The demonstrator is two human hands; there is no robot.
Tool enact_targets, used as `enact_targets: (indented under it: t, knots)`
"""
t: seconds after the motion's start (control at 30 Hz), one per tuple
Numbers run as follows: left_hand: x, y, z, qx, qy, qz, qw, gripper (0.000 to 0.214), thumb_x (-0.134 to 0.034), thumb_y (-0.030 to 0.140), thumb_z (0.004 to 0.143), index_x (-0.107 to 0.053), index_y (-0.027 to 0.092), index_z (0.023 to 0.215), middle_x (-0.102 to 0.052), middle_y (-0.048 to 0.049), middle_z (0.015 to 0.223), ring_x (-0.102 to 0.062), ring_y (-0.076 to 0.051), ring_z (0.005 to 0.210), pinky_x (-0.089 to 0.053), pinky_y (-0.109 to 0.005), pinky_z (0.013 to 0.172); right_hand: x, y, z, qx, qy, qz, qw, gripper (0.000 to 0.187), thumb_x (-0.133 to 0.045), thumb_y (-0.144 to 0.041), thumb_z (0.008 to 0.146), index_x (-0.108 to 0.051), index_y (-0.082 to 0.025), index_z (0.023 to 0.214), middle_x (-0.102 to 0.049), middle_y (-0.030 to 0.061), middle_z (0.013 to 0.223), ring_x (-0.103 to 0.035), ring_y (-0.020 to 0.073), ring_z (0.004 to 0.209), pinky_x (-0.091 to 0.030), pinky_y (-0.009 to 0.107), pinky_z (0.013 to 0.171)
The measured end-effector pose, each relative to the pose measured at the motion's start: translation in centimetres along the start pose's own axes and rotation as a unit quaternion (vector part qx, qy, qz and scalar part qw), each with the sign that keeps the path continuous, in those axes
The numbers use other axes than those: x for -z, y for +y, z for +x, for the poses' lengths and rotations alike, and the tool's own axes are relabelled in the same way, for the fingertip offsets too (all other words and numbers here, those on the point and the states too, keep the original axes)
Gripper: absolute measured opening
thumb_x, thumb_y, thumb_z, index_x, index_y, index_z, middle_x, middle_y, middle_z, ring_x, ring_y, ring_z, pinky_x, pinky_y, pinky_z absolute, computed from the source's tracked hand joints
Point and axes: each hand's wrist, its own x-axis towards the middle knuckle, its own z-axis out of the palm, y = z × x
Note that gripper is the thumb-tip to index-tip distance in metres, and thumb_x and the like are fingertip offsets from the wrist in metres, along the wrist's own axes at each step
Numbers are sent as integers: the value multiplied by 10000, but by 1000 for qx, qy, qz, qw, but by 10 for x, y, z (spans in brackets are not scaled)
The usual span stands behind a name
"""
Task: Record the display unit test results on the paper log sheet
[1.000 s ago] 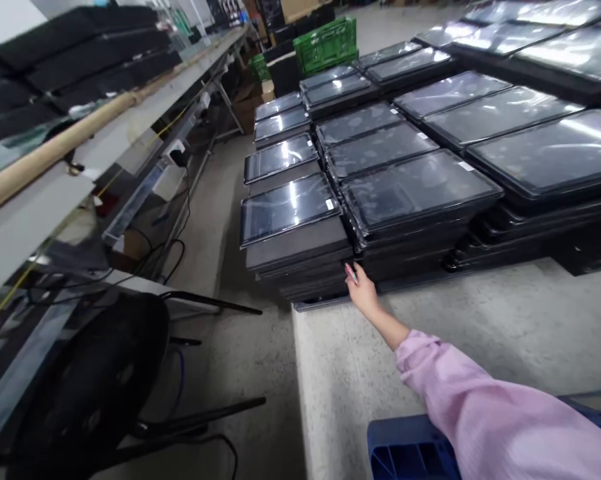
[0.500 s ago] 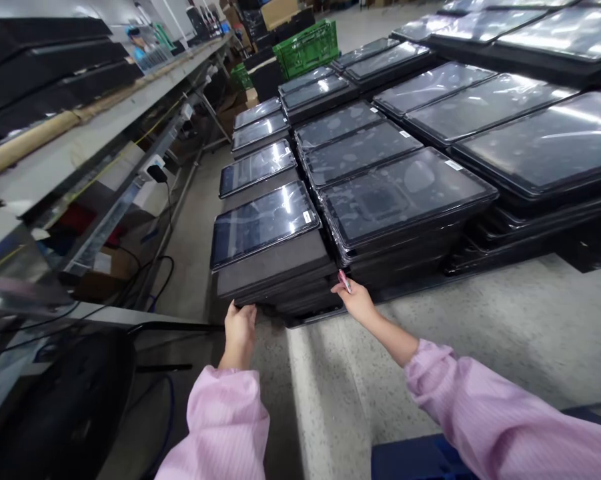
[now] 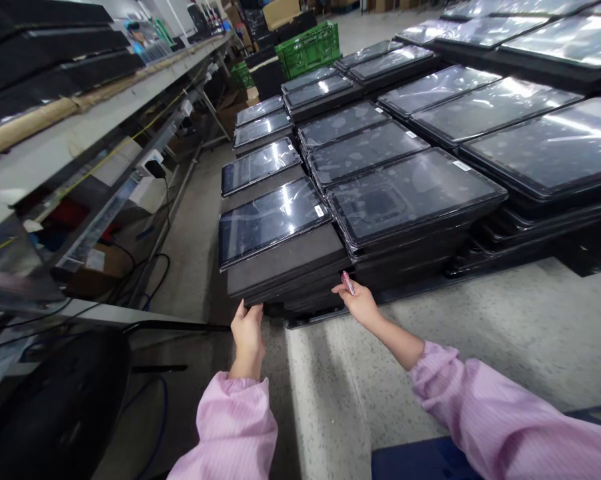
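Just left of the pallet's front left corner, the left hand touches the black stack's edge, its grip unclear. The right hand pinches a pink pen, which could slip. Tilting could slide the top screen off; a skewed pull could scrape the neighbouring stack.

Glossy, glass-like screens, matt foam-like slabs, cloth sleeves (softly creased), green plastic crate
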Motion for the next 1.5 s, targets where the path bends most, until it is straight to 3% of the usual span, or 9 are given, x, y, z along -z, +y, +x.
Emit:
enact_targets:
  t: [0.2, 0.33, 0.53, 0.73, 0.97, 1.17, 1.27, 1.37, 1.5]
  knots:
    - [9, -11, 6, 2, -1, 40, 999, 306, -588, 225, 517, -624, 174, 817, -634, -22, 971, -517, -193, 1045, -332, -376, 996, -5, 3, -1, 22, -1, -9, 1000, 208, -419, -194, 620, -607, -185, 709, -666, 21, 782, -606, 177, 749, -462, 296, 778]
    - [14, -8, 7, 2, -25, 56, 998, 282, -568, 168, 512, -628, 178, 787, -643, -20, 899, -542, -190, 1006, -335, -377, 992, -3, 2, -3, 38, -6, -25, 999, 246, -458, -222, 608, -628, -170, 778, -659, 33, 746, -604, 205, 720, -475, 330, 742]
    - [21, 3, -1, 15, -40, 62, 997, 460, -590, 166, 585, -591, 229, 1040, -607, -41, 1089, -506, -203, 1093, -339, -393, 990, -7, 1, -13, 104, 112, -5, 988, 493, -496, -405, 728, -553, -127, 1132, -648, 106, 977, -600, 233, 895, -463, 357, 824]
    - [18, 10, -7, 49, -126, 27, 990, 420, -612, 244, 678, -563, 270, 1094, -507, -46, 1266, -402, -206, 1217, -325, -402, 999, -29, 2, -5, 120, 115, 34, 986, 466, -489, -342, 743, -552, -120, 1148, -625, 120, 1027, -574, 233, 968, -422, 378, 918]
    - [12, 13, 1, 55, -62, 22, 996, 204, -581, 358, 755, -541, 249, 923, -497, -37, 1246, -383, -205, 1224, -267, -503, 1019, -45, 0, -6, 150, 120, 30, 981, 534, -504, -215, 728, -488, -149, 1258, -590, 91, 969, -576, 212, 909, -464, 331, 860]
    - [15, 17, 13, 64, -49, 56, 995, 355, -685, 465, 617, -533, 208, 809, -547, -44, 1107, -458, -233, 1119, -277, -527, 1004, -48, 1, -5, 161, 107, 26, 981, 582, -502, -177, 722, -448, -159, 1301, -579, 65, 947, -586, 188, 868, -477, 298, 841]
    - [18, 17, 16, 57, -42, 90, 993, 357, -677, 463, 614, -551, 195, 813, -558, -52, 1081, -466, -235, 1106, -306, -499, 994, -34, 3, -6, 173, 75, 6, 982, 506, -504, -215, 757, -490, -189, 1262, -581, 60, 983, -584, 189, 909, -471, 305, 850]
    - [16, 17, 13, 11, -13, 110, 994, 341, -660, 419, 635, -573, 215, 894, -540, -36, 1148, -446, -217, 1135, -334, -439, 989, -17, 1, -11, 185, 95, -6, 978, 508, -500, -262, 793, -450, -182, 1292, -596, 58, 959, -584, 184, 906, -468, 296, 834]
    - [8, 16, 5, -22, -1, 65, 998, 303, -634, 387, 661, -577, 243, 921, -564, 5, 1066, -497, -153, 1021, -400, -309, 914, -8, -9, -12, 237, 95, -7, 967, 547, -480, -271, 807, -386, -178, 1338, -598, 47, 918, -591, 163, 860, -470, 265, 800]
